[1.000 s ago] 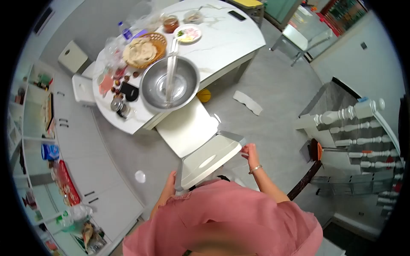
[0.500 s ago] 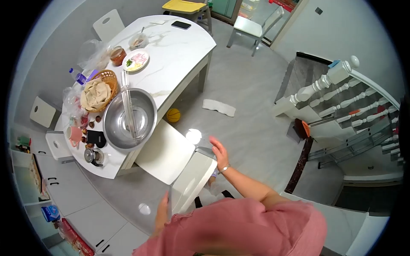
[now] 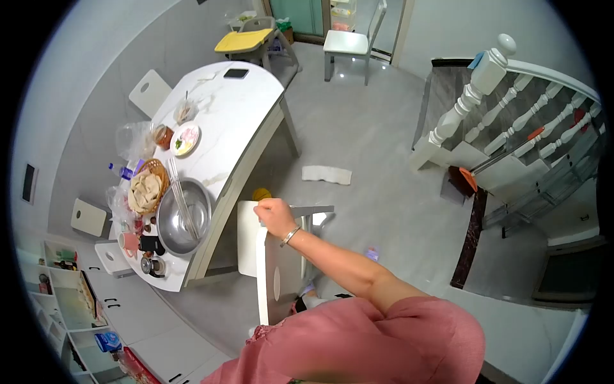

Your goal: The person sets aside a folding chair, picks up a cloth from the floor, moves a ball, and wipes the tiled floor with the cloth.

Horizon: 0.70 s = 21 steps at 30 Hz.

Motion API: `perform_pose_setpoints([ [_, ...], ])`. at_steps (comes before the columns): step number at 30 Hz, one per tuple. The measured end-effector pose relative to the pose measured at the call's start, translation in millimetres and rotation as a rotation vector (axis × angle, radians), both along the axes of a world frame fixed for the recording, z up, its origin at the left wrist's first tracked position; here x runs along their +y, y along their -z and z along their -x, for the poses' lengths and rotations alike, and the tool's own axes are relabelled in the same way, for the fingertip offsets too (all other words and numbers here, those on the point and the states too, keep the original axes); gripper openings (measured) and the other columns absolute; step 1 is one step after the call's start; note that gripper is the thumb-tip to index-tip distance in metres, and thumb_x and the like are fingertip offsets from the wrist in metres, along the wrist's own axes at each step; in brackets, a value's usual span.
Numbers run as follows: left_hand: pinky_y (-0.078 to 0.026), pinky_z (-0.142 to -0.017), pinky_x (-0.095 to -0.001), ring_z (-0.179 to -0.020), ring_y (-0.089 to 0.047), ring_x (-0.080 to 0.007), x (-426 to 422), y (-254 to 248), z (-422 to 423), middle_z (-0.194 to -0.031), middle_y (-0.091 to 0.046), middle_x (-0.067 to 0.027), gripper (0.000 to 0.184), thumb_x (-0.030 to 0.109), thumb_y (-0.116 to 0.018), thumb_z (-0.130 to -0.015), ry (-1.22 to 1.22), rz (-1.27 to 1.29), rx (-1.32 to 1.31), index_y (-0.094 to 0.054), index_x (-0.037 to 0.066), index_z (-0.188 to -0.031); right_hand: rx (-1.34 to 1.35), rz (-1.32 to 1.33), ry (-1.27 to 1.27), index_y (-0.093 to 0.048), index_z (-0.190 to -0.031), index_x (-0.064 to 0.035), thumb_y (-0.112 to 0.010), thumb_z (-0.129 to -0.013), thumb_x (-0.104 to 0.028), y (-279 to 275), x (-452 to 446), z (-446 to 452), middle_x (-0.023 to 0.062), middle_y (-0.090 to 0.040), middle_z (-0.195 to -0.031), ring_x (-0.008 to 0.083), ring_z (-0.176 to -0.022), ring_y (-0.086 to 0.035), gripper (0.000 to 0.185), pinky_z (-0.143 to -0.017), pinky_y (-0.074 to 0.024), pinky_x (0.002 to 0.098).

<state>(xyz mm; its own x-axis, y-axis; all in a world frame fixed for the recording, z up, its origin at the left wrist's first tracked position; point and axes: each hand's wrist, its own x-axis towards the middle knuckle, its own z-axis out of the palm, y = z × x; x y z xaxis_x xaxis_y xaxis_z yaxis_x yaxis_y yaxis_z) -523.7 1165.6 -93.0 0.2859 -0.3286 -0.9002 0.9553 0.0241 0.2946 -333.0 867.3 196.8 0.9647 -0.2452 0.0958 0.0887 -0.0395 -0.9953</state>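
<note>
My right hand [image 3: 276, 217], with a silver bracelet at the wrist, is closed over the top corner of a white chair's backrest [image 3: 286, 281]. Part of the chair's pale seat [image 3: 247, 246] shows between the backrest and the dining table. A grey leg sticks out to the right, so the chair appears turned or tilted. My left hand is out of sight. To the left, a large steel bowl [image 3: 167, 221] stands on the table with long metal sticks [image 3: 182, 201] lying across it.
The marble-topped table [image 3: 240, 105] also holds a basket [image 3: 160, 173], a plate of food [image 3: 185, 139], a jar [image 3: 162, 136] and a phone [image 3: 236, 73]. A white cloth-like strip [image 3: 327, 175] and a yellow ball [image 3: 261, 194] lie on the floor. Stair railings [image 3: 460, 105] rise at right.
My right hand has moved left and closed on the backrest. The chair has turned, its backrest now seen nearly edge-on. My left hand has dropped from view, and the camera has shifted.
</note>
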Motion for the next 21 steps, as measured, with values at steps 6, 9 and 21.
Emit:
perform_pose_setpoints([
  [6,-0.052,-0.072,-0.0315,-0.08,-0.06,-0.0188,-141.5,-33.3,-32.9,-0.092,-0.064,-0.0091,0.036,0.033,-0.046,-0.097,0.036,-0.024,-0.03,-0.064,0.002,-0.104,-0.083,0.164,-0.005,-0.058,-0.06,-0.0047,-0.061,-0.07,-0.023,-41.5,-121.2,22.1,0.0138,-0.057,-0.063,0.0336,-0.061,-0.056,0.021,-0.057,-0.0435,0.0427],
  [9,-0.052,-0.071,-0.0315,-0.079,-0.06,-0.0189,-208.7,-44.3,-48.1,-0.091,-0.064,-0.0089,0.036,0.033,-0.046,-0.097,0.058,-0.004,-0.047,-0.064,0.002,-0.103,-0.164,0.224,0.013,-0.059,-0.059,-0.0062,-0.061,-0.067,-0.022,-64.6,-185.0,31.0,0.0119,-0.059,-0.063,0.0324,-0.062,-0.057,0.018,-0.057,-0.0447,0.042],
  [21,-0.052,-0.068,-0.0314,-0.074,-0.06,-0.0191,-413.4,-44.4,-119.2,-0.088,-0.064,-0.0082,0.038,0.036,-0.046,-0.096,0.166,0.1,-0.027,-0.064,0.003,-0.102,-0.351,0.307,0.157,-0.056,-0.059,-0.0042,-0.061,-0.066,-0.019,-106.5,-381.3,-11.0,0.011,-0.055,-0.06,0.0324,-0.059,-0.055,0.017,-0.055,-0.0431,0.0416],
])
